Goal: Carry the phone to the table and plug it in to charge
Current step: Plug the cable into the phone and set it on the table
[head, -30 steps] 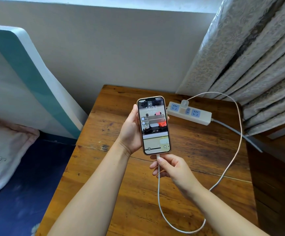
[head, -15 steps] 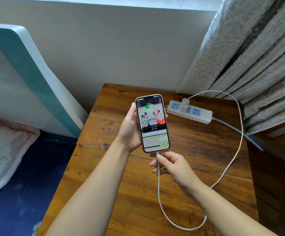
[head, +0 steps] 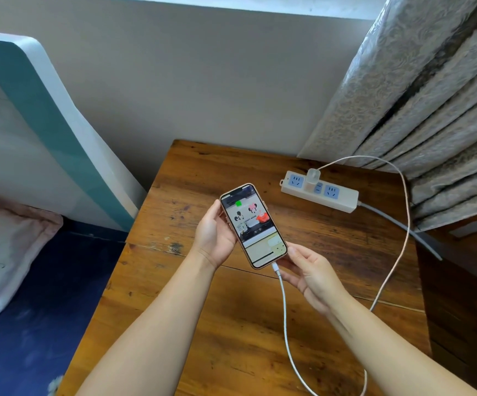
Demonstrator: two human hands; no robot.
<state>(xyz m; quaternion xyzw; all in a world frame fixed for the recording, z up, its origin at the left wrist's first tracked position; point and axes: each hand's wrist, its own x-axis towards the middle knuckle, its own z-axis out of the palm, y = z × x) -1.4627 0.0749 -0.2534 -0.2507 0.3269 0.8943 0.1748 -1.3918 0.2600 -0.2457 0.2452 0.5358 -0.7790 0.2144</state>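
Note:
The phone [head: 253, 225] has a gold rim and a lit screen with a cartoon wallpaper and a green badge at the top. It tilts above the wooden table [head: 231, 324]. My left hand [head: 214, 234] grips its left edge. My right hand [head: 307, 271] holds its lower right corner, fingers beneath it. A white cable [head: 284, 312] is plugged into the phone's bottom end. The cable loops round the right side to a white charger [head: 313, 178] seated in the power strip [head: 320, 191].
A patterned curtain [head: 420, 90] hangs at the right, over the table's back corner. The strip's grey cord [head: 397, 221] runs off to the right. Left of the table are a teal and white headboard [head: 46, 124], a pink pillow [head: 6, 247] and dark blue bedding [head: 40, 324].
The screen changed from a lock screen with notifications to the wallpaper with a green badge. My right hand let go of the plug and moved to the phone's lower right corner. The phone tilted.

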